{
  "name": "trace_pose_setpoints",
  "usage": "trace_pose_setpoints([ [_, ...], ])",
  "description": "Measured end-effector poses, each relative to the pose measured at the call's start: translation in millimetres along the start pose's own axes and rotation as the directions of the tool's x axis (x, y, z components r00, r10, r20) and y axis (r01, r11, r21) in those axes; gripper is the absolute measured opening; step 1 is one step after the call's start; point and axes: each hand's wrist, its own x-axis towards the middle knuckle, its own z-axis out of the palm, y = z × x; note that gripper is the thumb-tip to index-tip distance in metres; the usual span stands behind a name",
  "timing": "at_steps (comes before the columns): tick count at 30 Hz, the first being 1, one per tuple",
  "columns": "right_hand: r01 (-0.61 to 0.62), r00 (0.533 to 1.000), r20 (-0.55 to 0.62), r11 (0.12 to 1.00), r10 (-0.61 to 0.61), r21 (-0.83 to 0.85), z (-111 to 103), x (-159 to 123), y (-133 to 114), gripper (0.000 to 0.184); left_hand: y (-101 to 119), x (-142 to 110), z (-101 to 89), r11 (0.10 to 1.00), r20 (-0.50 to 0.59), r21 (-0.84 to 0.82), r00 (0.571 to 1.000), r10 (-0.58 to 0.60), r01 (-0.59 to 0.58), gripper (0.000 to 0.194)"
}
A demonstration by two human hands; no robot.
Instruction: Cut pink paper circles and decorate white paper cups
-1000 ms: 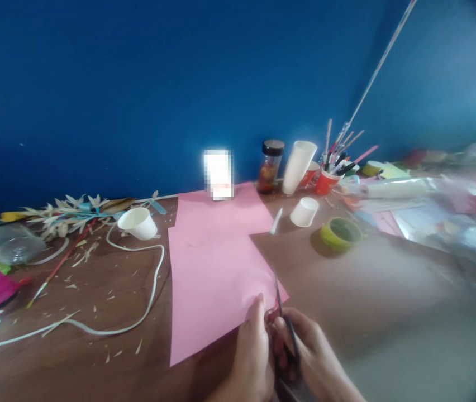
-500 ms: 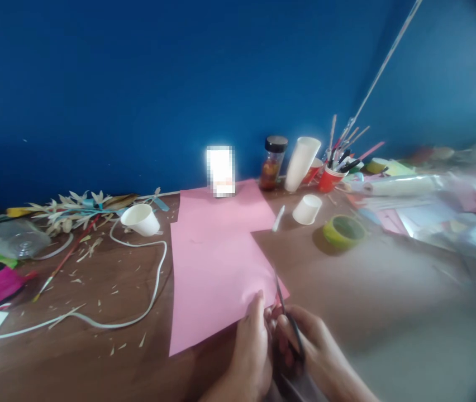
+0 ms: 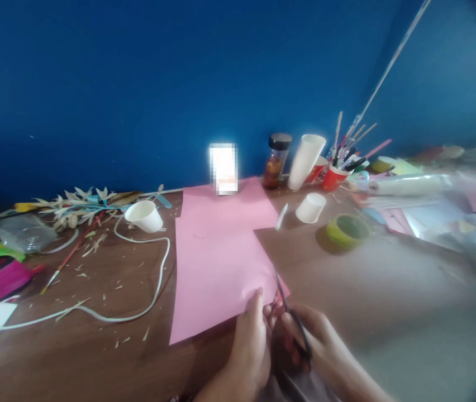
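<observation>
From the head view: at six o'clock, clamping pink paper [image 3: 217, 262] by its near edge in the left hand [image 3: 251, 338], apparently to steady it beside the scissors [image 3: 283, 294]; gripping these in the right hand [image 3: 328, 340], with fingers closed round the handles. Toward twelve, letting the worktop [image 3: 108, 265] bear the rest.

Dim scene, one glaring bright patch, right side hazy, blurred, corners dark.

Craft workspace, brown table [image 3: 129, 290], pink paper [image 3: 217, 268], brush cup [image 3: 336, 177], dark blue wall [image 3: 137, 84]
</observation>
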Motion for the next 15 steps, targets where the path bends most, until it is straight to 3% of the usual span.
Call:
trace_pose_setpoints([
  [7,-0.015,1.0,-0.007,1.0,0.015,-0.026,-1.9,0.0,-4.0,0.045,1.2,4.4,-6.3,0.995,-0.007,-0.022,0.995,0.099,-0.099,0.017],
  [11,-0.018,1.0,0.016,1.0,0.018,-0.018,-1.4,-1.9,-2.1,0.047,4.0,3.0,-4.4,0.989,-0.01,-0.115,0.996,0.089,-0.089,0.009],
  [15,0.02,0.999,0.035,1.0,-0.02,-0.006,1.2,-2.3,5.4,0.038,5.7,0.7,1.4,0.981,-0.047,-0.181,0.997,0.06,-0.067,0.007],
])
